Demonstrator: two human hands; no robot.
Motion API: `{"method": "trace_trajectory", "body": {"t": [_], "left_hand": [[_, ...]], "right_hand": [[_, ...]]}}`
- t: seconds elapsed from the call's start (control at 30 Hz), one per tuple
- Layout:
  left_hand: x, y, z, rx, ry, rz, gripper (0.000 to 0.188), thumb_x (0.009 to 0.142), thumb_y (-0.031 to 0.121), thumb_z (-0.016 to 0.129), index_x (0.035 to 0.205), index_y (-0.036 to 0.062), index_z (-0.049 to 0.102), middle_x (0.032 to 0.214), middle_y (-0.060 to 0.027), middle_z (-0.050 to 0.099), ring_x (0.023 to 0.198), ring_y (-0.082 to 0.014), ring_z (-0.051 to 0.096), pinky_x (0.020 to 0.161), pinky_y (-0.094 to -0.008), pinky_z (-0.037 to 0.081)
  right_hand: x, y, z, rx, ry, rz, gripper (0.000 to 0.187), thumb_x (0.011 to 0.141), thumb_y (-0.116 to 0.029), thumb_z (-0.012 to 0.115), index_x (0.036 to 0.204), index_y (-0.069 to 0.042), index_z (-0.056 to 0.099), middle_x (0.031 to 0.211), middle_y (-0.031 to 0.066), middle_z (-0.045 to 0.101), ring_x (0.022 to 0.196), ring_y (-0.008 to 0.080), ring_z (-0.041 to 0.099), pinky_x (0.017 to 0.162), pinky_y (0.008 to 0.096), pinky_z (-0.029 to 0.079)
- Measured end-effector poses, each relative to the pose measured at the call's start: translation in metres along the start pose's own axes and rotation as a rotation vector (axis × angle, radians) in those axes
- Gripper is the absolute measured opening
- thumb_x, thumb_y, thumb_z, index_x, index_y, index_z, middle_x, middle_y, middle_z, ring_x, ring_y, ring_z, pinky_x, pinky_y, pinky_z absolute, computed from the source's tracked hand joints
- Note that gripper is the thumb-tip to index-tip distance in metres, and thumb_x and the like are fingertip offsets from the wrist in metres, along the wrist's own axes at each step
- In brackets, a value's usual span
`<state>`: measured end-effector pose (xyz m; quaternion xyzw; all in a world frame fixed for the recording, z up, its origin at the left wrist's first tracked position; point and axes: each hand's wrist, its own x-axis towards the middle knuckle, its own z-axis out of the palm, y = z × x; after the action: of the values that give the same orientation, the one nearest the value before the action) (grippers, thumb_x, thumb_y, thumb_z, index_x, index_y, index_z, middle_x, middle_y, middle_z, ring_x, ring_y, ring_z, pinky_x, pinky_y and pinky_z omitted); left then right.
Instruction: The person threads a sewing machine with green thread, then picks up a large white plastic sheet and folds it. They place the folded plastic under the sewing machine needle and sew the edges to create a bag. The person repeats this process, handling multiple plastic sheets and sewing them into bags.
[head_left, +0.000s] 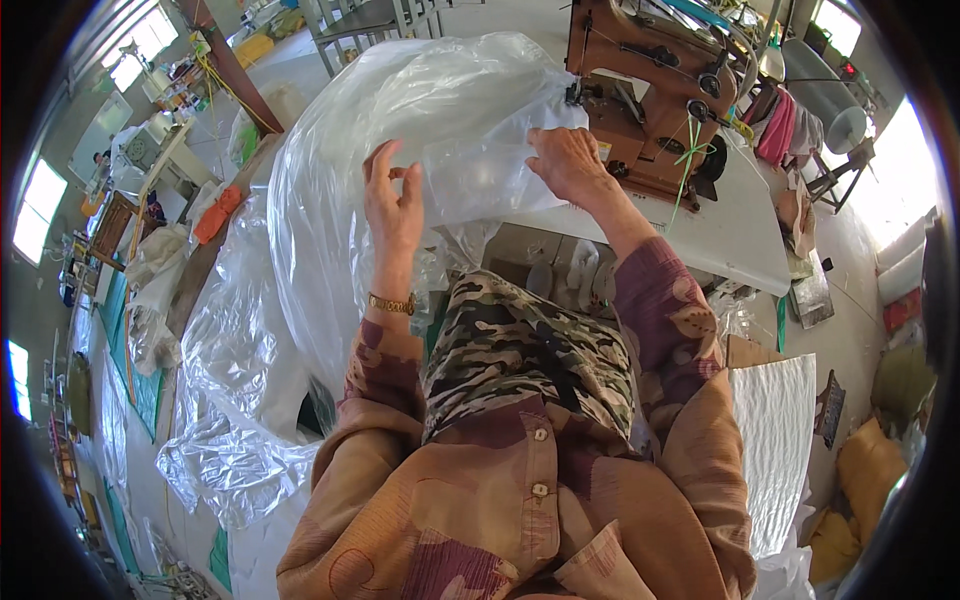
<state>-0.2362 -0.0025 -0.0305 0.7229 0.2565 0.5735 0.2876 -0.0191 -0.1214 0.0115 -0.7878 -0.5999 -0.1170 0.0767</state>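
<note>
Plastic fills most of the upper middle of the frame: a big clear plastic bag [400, 130], billowed with air, lies across the white counter [730, 235] and spills over its near edge toward the person's lap. Its long axis seems to run from the lower left of the frame up toward the upper right, where one end points at the brown sewing machine [650, 90]. That end reaches in by the needle area, so the film seems laid out this way to bring an edge under the machine head, while the bulk is left to hang off the counter out of the way.

More crumpled clear sheeting [225, 400] trails down the left side of the frame to the floor, likely the slack of the same material or more pieces like it; I cannot tell which.

The right hand [570, 165] rests palm down on the bag just beside the machine, fingers spread flat, pressing the film to the counter to keep it smooth and steady. The left hand [393, 200] is raised at the middle of the bag, fingers loosely curled and pinching a fold of film, holding the loose bulk up. A gold bracelet [392, 303] circles that wrist.
</note>
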Motion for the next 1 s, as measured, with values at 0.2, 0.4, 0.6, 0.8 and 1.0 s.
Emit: {"method": "trace_trajectory", "body": {"t": [0.2, 0.4, 0.6, 0.8, 1.0], "left_hand": [[0.008, -0.028, -0.019, 0.114, -0.084, -0.069, 0.026, 0.088, 0.005, 0.062, 0.114, 0.0068, 0.063, 0.113, -0.0081, 0.064, 0.076, -0.0208, 0.063, 0.074, -0.0322, 0.051], [0.010, -0.022, -0.003, 0.287, -0.234, 0.111, 0.022, 0.091, 0.010, 0.059, 0.110, 0.0051, 0.066, 0.106, -0.0096, 0.070, 0.081, -0.0236, 0.068, 0.073, -0.0329, 0.052], [0.022, -0.006, 0.021, 0.308, -0.395, 0.200, 0.019, 0.089, 0.013, 0.061, 0.105, 0.0048, 0.069, 0.103, -0.0127, 0.070, 0.085, -0.0300, 0.068, 0.074, -0.0374, 0.052], [0.003, 0.027, 0.051, -0.077, -0.699, 0.226, 0.021, 0.086, 0.018, 0.068, 0.103, 0.0054, 0.070, 0.097, -0.0122, 0.069, 0.076, -0.0289, 0.064, 0.070, -0.0369, 0.050], [-0.014, 0.028, 0.059, -0.019, -0.695, 0.222, 0.019, 0.082, 0.018, 0.074, 0.091, 0.0021, 0.068, 0.083, -0.0077, 0.064, 0.067, -0.0163, 0.059, 0.061, -0.0317, 0.045]], "right_hand": [[-0.026, -0.002, -0.026, 0.462, -0.105, 0.041, 0.019, 0.088, -0.020, 0.058, 0.097, -0.005, 0.064, 0.078, 0.0109, 0.069, 0.071, 0.0241, 0.067, 0.068, 0.0379, 0.048], [-0.052, 0.004, -0.018, 0.607, 0.024, -0.069, 0.012, 0.087, -0.010, 0.057, 0.093, -0.001, 0.059, 0.079, 0.0103, 0.068, 0.072, 0.0185, 0.064, 0.073, 0.0327, 0.049], [-0.061, 0.013, -0.021, 0.864, -0.067, -0.082, 0.014, 0.084, 0.002, 0.049, 0.093, 0.002, 0.061, 0.083, 0.0062, 0.065, 0.078, 0.0131, 0.062, 0.078, 0.0287, 0.050], [-0.060, 0.021, -0.022, 0.992, -0.161, -0.060, 0.023, 0.085, -0.005, 0.048, 0.098, 0.003, 0.065, 0.088, 0.0067, 0.068, 0.083, 0.0139, 0.061, 0.084, 0.0299, 0.048], [-0.056, 0.015, -0.025, 1.074, -0.078, -0.105, 0.024, 0.090, -0.006, 0.046, 0.098, 0.004, 0.066, 0.100, 0.0076, 0.068, 0.090, 0.0131, 0.060, 0.084, 0.0277, 0.046]]}}
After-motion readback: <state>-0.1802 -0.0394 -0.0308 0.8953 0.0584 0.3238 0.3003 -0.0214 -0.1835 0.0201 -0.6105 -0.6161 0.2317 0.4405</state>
